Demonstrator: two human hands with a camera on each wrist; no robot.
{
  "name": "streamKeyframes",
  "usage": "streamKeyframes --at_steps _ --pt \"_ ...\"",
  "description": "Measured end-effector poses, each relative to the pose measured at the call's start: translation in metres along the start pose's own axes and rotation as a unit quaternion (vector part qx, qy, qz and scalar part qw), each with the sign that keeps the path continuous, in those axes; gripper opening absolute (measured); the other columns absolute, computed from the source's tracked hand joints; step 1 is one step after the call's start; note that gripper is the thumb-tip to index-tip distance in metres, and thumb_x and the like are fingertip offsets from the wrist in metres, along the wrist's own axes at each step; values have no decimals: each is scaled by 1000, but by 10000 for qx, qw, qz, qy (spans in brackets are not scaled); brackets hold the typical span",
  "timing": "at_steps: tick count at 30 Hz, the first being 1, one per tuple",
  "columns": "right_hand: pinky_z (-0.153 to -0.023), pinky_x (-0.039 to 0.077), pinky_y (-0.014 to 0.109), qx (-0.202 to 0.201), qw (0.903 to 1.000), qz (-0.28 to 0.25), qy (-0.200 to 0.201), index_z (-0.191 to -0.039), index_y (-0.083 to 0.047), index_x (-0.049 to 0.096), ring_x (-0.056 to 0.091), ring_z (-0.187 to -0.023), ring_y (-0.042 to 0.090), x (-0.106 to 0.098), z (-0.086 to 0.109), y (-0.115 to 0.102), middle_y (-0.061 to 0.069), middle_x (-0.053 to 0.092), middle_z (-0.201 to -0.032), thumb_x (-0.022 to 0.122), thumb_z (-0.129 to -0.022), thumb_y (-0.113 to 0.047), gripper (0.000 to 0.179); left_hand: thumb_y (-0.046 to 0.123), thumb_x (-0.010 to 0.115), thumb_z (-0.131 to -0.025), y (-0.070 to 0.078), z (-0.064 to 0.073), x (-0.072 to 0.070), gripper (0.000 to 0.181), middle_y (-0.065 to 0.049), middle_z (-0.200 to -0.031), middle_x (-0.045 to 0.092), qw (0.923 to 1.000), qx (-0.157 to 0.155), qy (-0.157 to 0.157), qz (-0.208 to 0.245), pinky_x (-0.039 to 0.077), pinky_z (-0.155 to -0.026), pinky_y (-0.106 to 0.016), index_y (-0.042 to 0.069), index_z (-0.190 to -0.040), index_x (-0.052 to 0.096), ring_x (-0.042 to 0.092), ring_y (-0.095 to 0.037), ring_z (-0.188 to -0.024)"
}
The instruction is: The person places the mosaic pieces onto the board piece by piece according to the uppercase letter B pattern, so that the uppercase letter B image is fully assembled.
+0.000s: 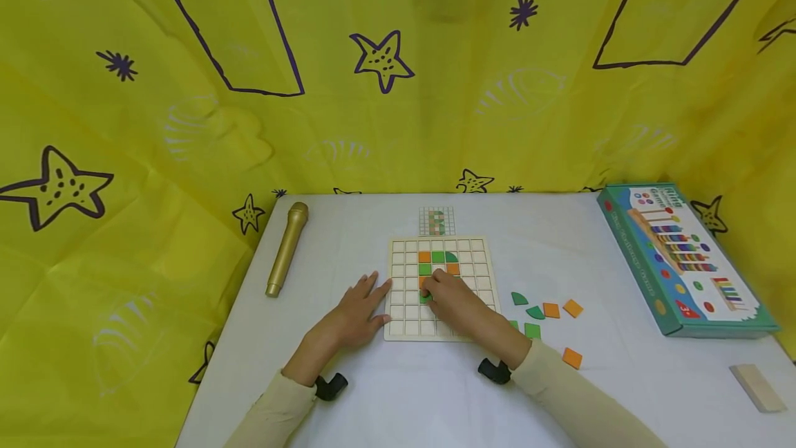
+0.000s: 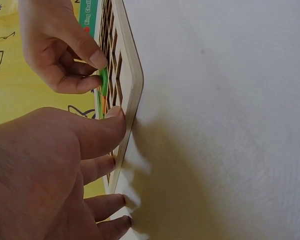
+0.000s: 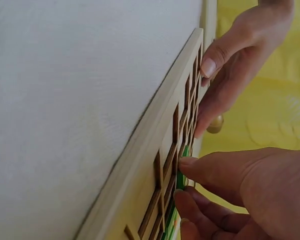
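A wooden grid board (image 1: pixel 396 328) lies on the white table, with several orange and green tiles in its cells, among them an orange square (image 1: pixel 425 256) and a dark green quarter-circle (image 1: pixel 450 256). Over the middle of the board, my right hand (image 1: pixel 457 303) pinches a green tile (image 3: pixel 181 179) between thumb and fingertips, low at a cell. The fingers mostly hide its shape. My left hand (image 1: pixel 357 313) rests at the board's left edge, fingers spread, its thumb (image 2: pixel 115 120) touching the rim. Behind the board lies a small pattern card (image 1: pixel 437 221) with a printed grid.
Loose tiles lie right of the board: orange squares (image 1: pixel 551 310), green quarter-circles (image 1: pixel 519 299) and green squares (image 1: pixel 532 330), some near my right forearm. A gold microphone (image 1: pixel 287 249) lies at the left, a game box (image 1: pixel 687 261) and a wooden block (image 1: pixel 757 388) at the right.
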State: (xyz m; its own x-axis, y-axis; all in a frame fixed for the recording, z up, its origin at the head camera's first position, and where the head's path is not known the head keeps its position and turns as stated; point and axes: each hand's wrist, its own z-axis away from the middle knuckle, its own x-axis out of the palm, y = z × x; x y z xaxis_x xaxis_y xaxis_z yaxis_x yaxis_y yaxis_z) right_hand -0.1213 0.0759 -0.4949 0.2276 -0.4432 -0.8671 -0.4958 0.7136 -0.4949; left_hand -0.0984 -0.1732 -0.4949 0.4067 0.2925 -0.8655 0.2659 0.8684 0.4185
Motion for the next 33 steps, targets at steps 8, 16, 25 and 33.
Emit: streamKeyframes --at_steps 8,16,25,33 --pt "-87 58 38 -203 9996 31 177 -106 -8 77 67 -95 23 -2 7 1 5 62 -106 83 -90 -2 18 36 60 -108 -2 -1 1 68 -21 -174 21 10000 20 12 -73 21 -129 -62 13 -166 34 16 -42 -162" --pt "-94 48 45 827 9958 -271 -281 -122 -11 74 59 -110 26 -35 32 27 5 61 -120 79 -96 -14 27 34 61 -107 -1 0 1 69 -21 -174 20 10000 -23 19 -14 21 -129 -61 12 -167 33 16 -42 -162" --pt "-97 44 67 1764 9840 -186 -182 -128 -2 65 53 -120 46 -90 96 95 26 57 -130 79 -95 -13 37 36 59 -108 -1 0 1 69 -21 -174 19 10000 48 -3 -45 21 -129 -61 13 -167 32 15 -42 -162" --pt "-91 43 68 2330 9697 -494 -542 -133 -1 61 52 -114 47 -99 134 128 31 52 -134 74 -97 -13 40 36 59 -109 -1 1 1 68 -21 -174 19 10000 33 5 -6 20 -129 -61 12 -167 33 14 -42 -162"
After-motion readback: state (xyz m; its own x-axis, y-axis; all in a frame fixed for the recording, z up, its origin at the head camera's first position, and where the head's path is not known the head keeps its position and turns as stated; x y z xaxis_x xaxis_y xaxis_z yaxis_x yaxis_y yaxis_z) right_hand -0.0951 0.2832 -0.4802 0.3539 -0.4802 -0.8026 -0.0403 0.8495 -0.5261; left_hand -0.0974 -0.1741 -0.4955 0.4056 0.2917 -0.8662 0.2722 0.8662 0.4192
